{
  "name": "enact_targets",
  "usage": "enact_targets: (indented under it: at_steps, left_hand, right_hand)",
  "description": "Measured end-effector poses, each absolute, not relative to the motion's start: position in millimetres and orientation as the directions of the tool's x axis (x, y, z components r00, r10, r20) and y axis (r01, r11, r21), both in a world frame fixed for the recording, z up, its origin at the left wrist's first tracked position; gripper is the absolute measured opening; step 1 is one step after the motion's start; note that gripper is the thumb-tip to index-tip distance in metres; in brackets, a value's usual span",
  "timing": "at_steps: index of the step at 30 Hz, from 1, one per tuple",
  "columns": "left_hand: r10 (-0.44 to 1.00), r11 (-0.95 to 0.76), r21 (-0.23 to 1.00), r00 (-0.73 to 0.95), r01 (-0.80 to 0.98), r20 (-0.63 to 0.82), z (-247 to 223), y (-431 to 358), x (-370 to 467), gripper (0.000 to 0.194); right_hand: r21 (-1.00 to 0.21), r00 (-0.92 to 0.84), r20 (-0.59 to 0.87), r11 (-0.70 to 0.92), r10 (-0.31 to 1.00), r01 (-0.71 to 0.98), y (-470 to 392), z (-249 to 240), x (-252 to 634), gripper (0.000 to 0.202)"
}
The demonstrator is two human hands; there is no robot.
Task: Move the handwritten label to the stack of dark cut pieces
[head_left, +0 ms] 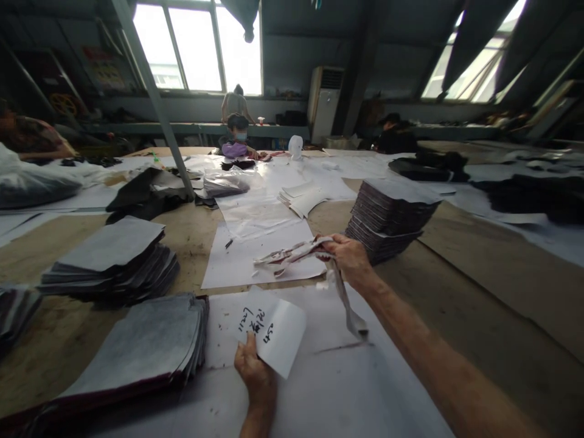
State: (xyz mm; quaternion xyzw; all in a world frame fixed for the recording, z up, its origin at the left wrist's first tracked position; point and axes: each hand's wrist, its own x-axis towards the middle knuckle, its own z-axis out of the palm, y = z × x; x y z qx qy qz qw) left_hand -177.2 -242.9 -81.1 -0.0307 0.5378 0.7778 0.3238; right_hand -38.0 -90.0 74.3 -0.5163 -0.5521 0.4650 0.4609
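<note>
Low in the middle of the view, my left hand [256, 371] pinches a white paper card [283, 334] with handwritten black marks on it, thumb on top. Farther off and to the right, my right hand [349, 258] is closed round a bunch of crumpled fabric strips [292, 257]. One end of the bunch reaches left over a white sheet [223, 267], and another strip hangs down toward the table. Left of my left hand lies a stack of grey cut fabric pieces [146, 337] with dark red edges.
A tall fabric stack [387, 219] stands just beyond my right hand. Another grey stack [109, 249] lies at left. White paper pieces [303, 198] and a clear plastic sheet [255, 213] lie ahead. A metal post [157, 97] rises at left. Several people sit or stand across the tables.
</note>
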Motion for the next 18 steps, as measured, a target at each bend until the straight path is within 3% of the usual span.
enact_targets:
  at_steps: [6,11,13,16,18]
  left_hand:
    - [0.553,-0.172,0.791,-0.722,-0.587,-0.416,-79,-246,-178,0.037]
    - [0.581,-0.151,0.792,-0.701,-0.592,-0.414,-72,-248,-179,0.032]
    - [0.587,-0.14,0.807,-0.705,-0.574,-0.399,-69,-249,-179,0.03]
    - [0.59,-0.127,0.833,-0.716,-0.538,-0.373,-67,-249,-180,0.029]
    - [0.604,-0.116,0.842,-0.71,-0.526,-0.361,-67,-249,-179,0.029]
  right_hand:
    - [-0.979,0.034,0.192,0.194,0.981,-0.062,-114,186,-13,0.004]
    - [-0.975,-0.008,0.207,0.205,0.978,-0.087,-156,204,10,0.019]
    - [-0.993,-0.052,0.122,0.122,0.991,-0.003,-175,183,27,0.014]
    - [-0.951,-0.137,-0.14,-0.095,0.981,0.293,-205,141,56,0.021]
    - [-0.893,-0.071,-0.198,-0.15,0.978,0.425,-226,116,72,0.027]
